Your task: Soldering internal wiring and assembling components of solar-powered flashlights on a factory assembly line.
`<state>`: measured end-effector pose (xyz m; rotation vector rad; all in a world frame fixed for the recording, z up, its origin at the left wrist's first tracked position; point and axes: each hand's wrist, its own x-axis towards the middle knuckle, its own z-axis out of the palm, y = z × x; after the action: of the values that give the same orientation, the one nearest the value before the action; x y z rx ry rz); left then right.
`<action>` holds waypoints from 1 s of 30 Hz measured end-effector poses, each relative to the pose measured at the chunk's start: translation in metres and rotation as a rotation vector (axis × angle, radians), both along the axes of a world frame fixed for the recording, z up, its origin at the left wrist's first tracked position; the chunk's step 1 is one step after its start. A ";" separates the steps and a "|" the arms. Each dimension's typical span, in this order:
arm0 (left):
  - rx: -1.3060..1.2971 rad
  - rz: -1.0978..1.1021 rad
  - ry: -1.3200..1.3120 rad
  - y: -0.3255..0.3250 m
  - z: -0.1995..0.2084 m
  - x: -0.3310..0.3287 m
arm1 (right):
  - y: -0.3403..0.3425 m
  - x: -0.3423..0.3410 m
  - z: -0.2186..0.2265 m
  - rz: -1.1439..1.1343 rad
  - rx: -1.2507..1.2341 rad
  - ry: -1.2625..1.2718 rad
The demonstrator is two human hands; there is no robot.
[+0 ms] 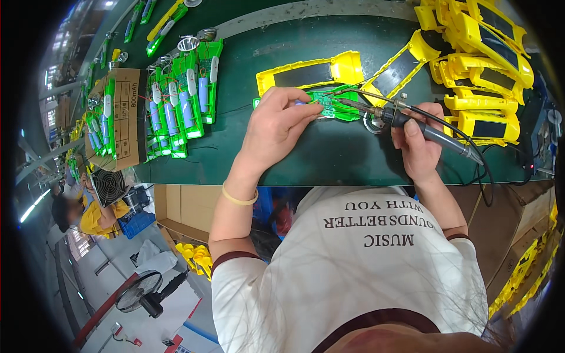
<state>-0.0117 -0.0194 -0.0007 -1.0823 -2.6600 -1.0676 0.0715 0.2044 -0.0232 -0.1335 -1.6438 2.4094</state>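
A green plastic housing with a circuit board lies on the dark green tabletop in front of me. Over its left part is my left hand, thumb and fingers pinched together at the board; what they grip is too small to make out. My right hand is closed round the grey and black handle of a soldering iron. The iron's tip points left, down to the board, close to my left fingertips. Beside the housing's right end sits a round reflector, partly behind the iron.
Two yellow shells with dark panels, one behind the housing and another tilted beside it, lie on the tabletop. More yellow shells are piled right. Green assemblies and a cardboard box stand left. The iron's cable loops right.
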 end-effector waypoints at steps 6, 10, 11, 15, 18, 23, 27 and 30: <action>0.048 0.075 -0.055 0.002 -0.001 0.001 | 0.002 0.002 -0.005 0.022 0.172 0.013; 0.030 0.070 -0.031 0.001 -0.001 0.000 | 0.003 0.004 -0.009 0.065 0.203 0.015; 0.031 0.071 -0.032 0.001 -0.001 -0.001 | 0.002 0.003 -0.011 0.065 0.204 0.015; 0.010 0.052 0.016 0.001 -0.001 -0.001 | 0.001 0.002 -0.014 0.077 0.276 0.020; 0.005 0.047 0.025 0.001 -0.001 -0.001 | 0.001 0.001 -0.014 0.089 0.289 0.011; 0.010 0.048 0.034 0.002 -0.001 0.001 | -0.001 -0.002 -0.013 0.106 0.314 -0.018; -0.020 0.036 0.029 0.002 0.003 0.000 | -0.003 -0.003 -0.008 0.107 0.167 -0.024; -0.029 0.033 0.028 0.002 0.003 0.000 | 0.001 -0.003 -0.005 0.089 0.157 0.014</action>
<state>-0.0113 -0.0175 0.0028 -1.0460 -2.6702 -1.0029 0.0683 0.2052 -0.0283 -0.0178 -1.8605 2.3256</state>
